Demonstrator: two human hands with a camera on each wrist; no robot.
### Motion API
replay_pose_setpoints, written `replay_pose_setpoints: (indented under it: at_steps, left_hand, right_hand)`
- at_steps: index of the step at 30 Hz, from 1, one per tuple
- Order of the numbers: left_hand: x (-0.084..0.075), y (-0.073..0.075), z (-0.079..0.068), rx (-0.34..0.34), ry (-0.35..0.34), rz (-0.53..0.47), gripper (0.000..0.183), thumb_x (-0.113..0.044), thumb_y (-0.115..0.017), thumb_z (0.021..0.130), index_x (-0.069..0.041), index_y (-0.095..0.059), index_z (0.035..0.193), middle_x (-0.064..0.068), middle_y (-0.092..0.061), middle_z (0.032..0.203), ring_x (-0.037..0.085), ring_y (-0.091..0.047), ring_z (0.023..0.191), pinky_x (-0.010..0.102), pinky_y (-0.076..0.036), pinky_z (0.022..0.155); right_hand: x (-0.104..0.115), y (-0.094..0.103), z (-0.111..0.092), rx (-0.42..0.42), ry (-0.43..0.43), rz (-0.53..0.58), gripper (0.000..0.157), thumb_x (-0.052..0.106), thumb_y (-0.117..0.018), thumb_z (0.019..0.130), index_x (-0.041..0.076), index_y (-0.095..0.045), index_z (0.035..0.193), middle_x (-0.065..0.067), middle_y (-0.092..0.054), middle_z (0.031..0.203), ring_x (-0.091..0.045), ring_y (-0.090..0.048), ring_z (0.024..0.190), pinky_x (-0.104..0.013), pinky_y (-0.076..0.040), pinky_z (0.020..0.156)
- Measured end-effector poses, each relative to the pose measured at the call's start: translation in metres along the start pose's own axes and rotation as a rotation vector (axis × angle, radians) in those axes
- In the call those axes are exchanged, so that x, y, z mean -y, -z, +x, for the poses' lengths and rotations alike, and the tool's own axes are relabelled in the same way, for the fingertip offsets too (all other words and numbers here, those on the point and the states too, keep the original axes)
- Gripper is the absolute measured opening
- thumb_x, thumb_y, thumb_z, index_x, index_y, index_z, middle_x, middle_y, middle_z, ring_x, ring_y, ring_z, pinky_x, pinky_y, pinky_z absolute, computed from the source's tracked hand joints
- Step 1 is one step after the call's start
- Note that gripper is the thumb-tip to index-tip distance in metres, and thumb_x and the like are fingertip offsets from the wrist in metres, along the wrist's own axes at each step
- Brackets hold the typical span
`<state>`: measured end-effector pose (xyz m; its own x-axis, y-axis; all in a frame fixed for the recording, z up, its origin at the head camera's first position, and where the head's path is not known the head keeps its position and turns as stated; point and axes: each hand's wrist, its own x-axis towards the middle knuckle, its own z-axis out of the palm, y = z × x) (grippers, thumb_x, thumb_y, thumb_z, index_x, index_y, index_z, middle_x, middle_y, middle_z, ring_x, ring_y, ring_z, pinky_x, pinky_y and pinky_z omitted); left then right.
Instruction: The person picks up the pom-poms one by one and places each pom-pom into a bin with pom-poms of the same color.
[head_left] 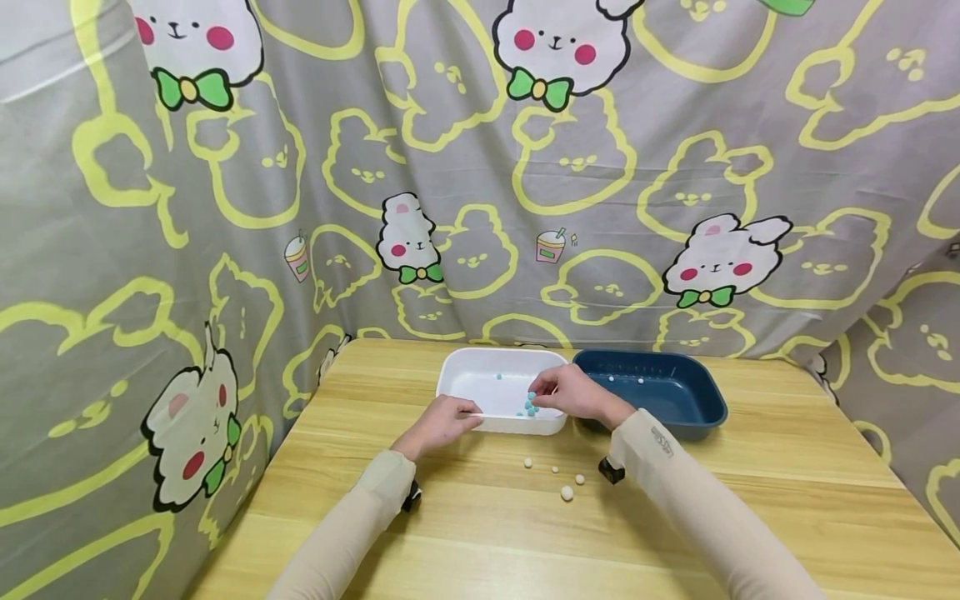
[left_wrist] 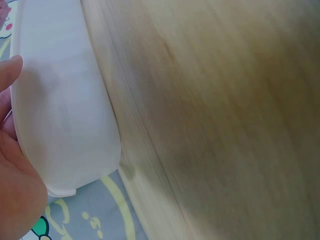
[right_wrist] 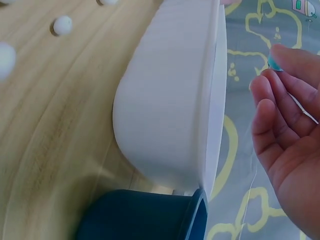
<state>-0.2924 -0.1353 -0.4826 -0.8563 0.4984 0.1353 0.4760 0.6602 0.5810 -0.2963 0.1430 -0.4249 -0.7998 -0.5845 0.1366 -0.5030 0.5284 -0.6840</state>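
My right hand grasps a small turquoise ball between thumb and fingertip, above the right end of a white, rounded-rectangular, plastic-looking tray. My left hand grips the near rim of that tray toward its left end. Handling: treat the ball as very light and probably somewhat soft; its material cannot be confirmed. Take hold with a light two-sided pinch across its middle, since a small round body is liable to roll or slip. The tray should prove light and fairly stiff; take hold at the rim. Orientation: the ball appears round, so no pointing direction or long axis can be told. The tray faces mouth upward, its long axis running left to right across the light wood-grain surface. Further turquoise balls lie in the tray below my right fingers, with one near the far wall. Just beside, on the right, a dark blue tray contains small white balls. Four off-white balls rest on the surface, nearer me.
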Motion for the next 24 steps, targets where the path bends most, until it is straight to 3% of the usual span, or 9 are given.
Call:
replay_pose_setpoints:
  at_steps: [24]
  left_hand:
    - [-0.002, 0.001, -0.001, 0.006, 0.018, 0.011, 0.013, -0.026, -0.062, 0.092, -0.021, -0.073, 0.087, -0.013, -0.068, 0.085, 0.003, -0.057, 0.075, 0.026, -0.047, 0.073]
  right_hand:
    - [-0.025, 0.005, 0.019, -0.062, -0.208, -0.001, 0.013, 0.016, -0.067, 0.088, 0.009, -0.07, 0.099, 0.001, -0.063, 0.083, -0.015, -0.057, 0.077, -0.032, -0.048, 0.07]
